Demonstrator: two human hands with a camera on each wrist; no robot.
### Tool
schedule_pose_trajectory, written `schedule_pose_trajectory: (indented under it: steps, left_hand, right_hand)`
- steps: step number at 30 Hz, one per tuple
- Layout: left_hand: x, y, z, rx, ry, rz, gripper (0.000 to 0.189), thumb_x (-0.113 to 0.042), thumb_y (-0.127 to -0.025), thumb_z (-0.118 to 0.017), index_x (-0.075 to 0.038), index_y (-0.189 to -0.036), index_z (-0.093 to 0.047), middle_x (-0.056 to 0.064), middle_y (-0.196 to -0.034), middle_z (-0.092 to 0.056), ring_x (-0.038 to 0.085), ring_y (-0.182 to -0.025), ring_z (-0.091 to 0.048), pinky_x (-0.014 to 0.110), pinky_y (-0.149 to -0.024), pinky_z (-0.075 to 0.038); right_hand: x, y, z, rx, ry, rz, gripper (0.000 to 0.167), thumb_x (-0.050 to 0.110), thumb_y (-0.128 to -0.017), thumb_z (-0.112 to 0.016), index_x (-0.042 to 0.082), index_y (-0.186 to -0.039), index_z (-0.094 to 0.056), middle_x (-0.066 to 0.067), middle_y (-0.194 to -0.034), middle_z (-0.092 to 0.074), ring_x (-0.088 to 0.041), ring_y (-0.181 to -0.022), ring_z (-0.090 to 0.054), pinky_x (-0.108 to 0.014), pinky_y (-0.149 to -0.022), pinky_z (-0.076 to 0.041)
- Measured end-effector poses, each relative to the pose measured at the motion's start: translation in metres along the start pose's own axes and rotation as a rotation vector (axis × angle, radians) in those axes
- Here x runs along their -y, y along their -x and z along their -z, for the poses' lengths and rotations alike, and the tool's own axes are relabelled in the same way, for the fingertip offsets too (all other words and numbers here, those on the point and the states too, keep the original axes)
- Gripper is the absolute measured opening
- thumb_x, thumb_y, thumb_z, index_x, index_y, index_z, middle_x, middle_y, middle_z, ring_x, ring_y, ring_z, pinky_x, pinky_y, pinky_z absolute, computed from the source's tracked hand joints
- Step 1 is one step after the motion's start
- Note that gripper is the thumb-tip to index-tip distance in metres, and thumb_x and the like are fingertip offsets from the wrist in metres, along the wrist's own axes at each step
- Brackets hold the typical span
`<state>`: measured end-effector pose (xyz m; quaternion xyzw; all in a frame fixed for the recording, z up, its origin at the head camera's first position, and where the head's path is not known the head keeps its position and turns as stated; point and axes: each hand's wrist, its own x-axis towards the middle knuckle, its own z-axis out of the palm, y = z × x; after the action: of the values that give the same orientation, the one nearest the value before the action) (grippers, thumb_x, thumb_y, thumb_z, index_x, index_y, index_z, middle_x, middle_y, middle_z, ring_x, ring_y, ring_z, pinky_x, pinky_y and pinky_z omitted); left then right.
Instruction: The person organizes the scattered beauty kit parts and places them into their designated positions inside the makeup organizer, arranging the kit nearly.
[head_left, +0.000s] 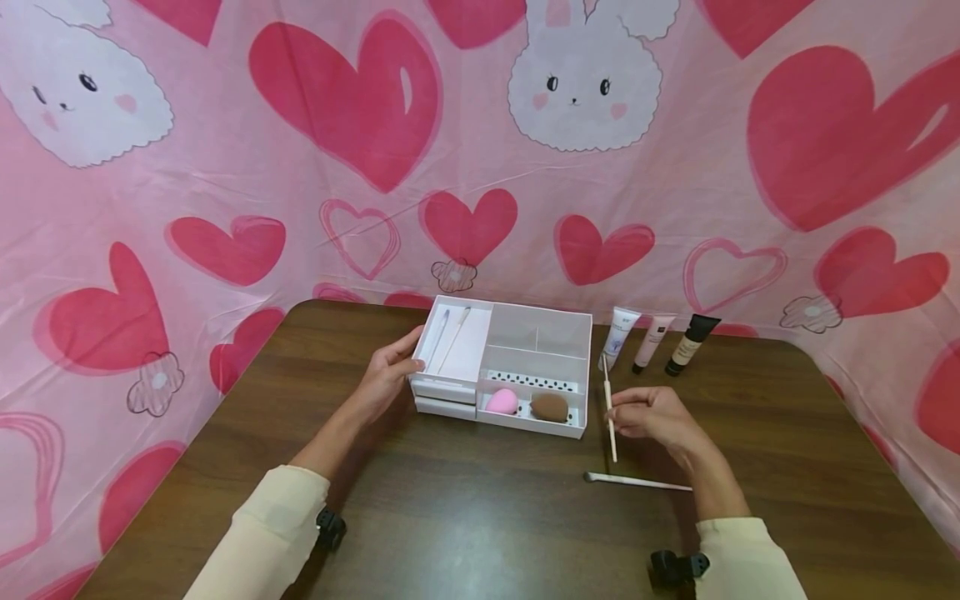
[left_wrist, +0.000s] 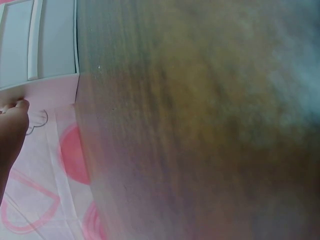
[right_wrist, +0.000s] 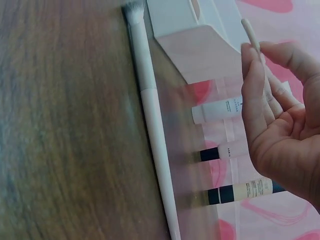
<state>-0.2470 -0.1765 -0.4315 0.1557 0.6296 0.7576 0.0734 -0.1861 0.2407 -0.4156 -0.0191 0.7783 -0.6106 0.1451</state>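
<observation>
My right hand [head_left: 652,417] pinches a thin, light-handled makeup brush [head_left: 611,425] between thumb and fingers, just right of the white organizer box [head_left: 534,427]. The brush stands nearly upright, bristle end away from me. In the right wrist view, only part of its handle [right_wrist: 249,31] shows past the fingertips. My left hand [head_left: 384,375] touches the organizer's left side, its fingers along the outer wall [left_wrist: 55,92]. Two slim brushes [head_left: 453,337] lie in the organizer's upper left tray. A pink sponge [head_left: 502,402] and a brown sponge [head_left: 550,407] sit in its front right compartment.
Another makeup brush [head_left: 637,481] lies on the wooden table [head_left: 450,517] below my right hand. Behind that hand stand a white tube [head_left: 621,329], a pink tube [head_left: 654,337] and a black-and-beige tube [head_left: 692,343]. A pink heart-patterned cloth [head_left: 480,167] hangs behind the table.
</observation>
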Motion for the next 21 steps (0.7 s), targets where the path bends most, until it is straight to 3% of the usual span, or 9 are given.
schedule_pose_trajectory:
  steps: [9,13,18,21]
  left_hand:
    - [0.000,0.000,-0.001,0.003,0.003,0.003,0.068,0.010,-0.094,-0.044,0.010,-0.157,-0.017,0.022,-0.169,-0.015,0.029,-0.151,-0.019,0.008,-0.103,-0.040]
    - [0.000,0.000,-0.001,-0.001,0.004,0.003,0.068,0.010,-0.094,-0.044,0.010,-0.157,-0.018,0.022,-0.169,-0.015,0.024,-0.149,-0.024,0.008,-0.103,-0.040]
    - [0.000,-0.001,-0.001,-0.001,0.010,0.002,0.068,0.010,-0.094,-0.044,0.010,-0.157,-0.018,0.022,-0.169,-0.015,0.010,-0.139,-0.035,0.008,-0.104,-0.041]
    - [0.000,-0.001,-0.001,0.000,0.011,-0.001,0.068,0.010,-0.094,-0.043,0.010,-0.157,-0.017,0.023,-0.169,-0.015,0.013,-0.142,-0.034,0.008,-0.103,-0.041]
  right_hand:
    - [0.007,0.000,-0.001,-0.026,-0.017,0.010,0.029,0.005,-0.091,-0.059,-0.014,-0.114,-0.062,0.008,-0.083,-0.076,-0.003,-0.075,-0.068,-0.022,-0.074,-0.059]
    - [0.011,0.000,-0.002,-0.027,-0.032,0.017,0.030,0.005,-0.091,-0.058,-0.016,-0.114,-0.061,0.008,-0.083,-0.075,-0.003,-0.076,-0.068,-0.022,-0.075,-0.059]
    - [0.014,-0.001,-0.003,-0.026,-0.055,0.030,0.027,0.004,-0.092,-0.059,-0.013,-0.111,-0.062,0.008,-0.083,-0.074,-0.004,-0.076,-0.069,-0.022,-0.074,-0.060]
    - [0.016,-0.003,-0.004,-0.032,-0.065,0.034,0.021,0.003,-0.092,-0.060,-0.009,-0.108,-0.065,0.008,-0.081,-0.074,-0.003,-0.074,-0.068,-0.023,-0.074,-0.060]
